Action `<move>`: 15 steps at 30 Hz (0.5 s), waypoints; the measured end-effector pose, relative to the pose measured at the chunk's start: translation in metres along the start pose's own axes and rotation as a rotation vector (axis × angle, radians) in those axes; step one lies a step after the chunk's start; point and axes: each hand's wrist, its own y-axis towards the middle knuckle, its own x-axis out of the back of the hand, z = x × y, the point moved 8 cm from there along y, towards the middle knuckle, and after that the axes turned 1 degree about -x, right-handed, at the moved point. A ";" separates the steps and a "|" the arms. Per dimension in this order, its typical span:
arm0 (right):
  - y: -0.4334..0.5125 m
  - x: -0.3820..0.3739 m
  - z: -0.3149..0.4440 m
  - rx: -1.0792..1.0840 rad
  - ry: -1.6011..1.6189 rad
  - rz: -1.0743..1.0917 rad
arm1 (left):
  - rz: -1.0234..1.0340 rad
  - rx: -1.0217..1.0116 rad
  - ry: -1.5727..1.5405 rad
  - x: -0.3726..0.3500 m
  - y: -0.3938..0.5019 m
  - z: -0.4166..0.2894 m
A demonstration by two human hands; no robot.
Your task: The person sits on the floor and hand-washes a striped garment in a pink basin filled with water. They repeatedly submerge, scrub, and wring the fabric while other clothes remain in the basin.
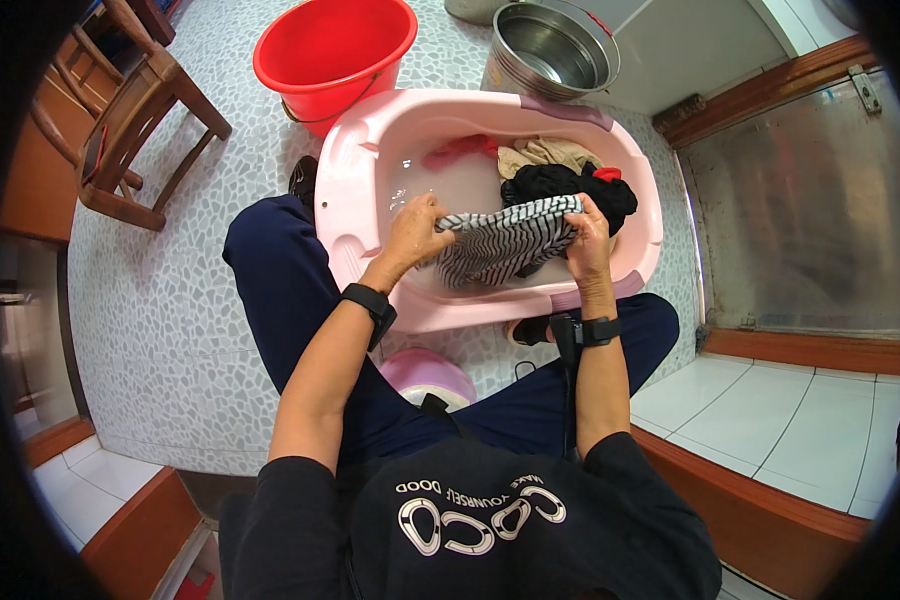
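A black-and-white striped cloth garment (506, 244) is stretched between my two hands over a pink plastic tub (345, 172). My left hand (420, 229) pinches its left upper corner, while my right hand (591, 236) grips the right one. The garment's lower part hangs down to the cloudy water (442, 187). Beyond it, a black garment (555, 184) lies heaped at the tub's right side, with a beige cloth (551, 152) behind it. Something red (461, 150) lies partly under the water near the far wall, and a small red piece (607, 174) shows on the black heap.
A red plastic bucket (334, 45) stands beyond the tub's far left corner; a metal bucket (551, 56) is at its far right. A wooden chair (131, 120) stands at left. A metal-panelled door (802, 210) lies to the right. Between my legs is a pink-and-white stool (429, 371).
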 end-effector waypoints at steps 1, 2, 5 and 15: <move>0.000 0.002 0.002 -0.020 0.033 -0.005 | 0.011 -0.001 -0.001 0.004 0.003 0.001; -0.002 -0.001 0.004 -0.047 0.089 0.054 | 0.107 0.191 -0.419 -0.003 0.003 0.013; -0.006 -0.002 0.006 -0.099 0.147 0.085 | 0.147 0.280 -1.428 -0.009 0.006 0.000; -0.007 -0.035 -0.095 -0.238 0.126 -0.117 | -0.194 0.761 -1.568 -0.085 -0.008 0.038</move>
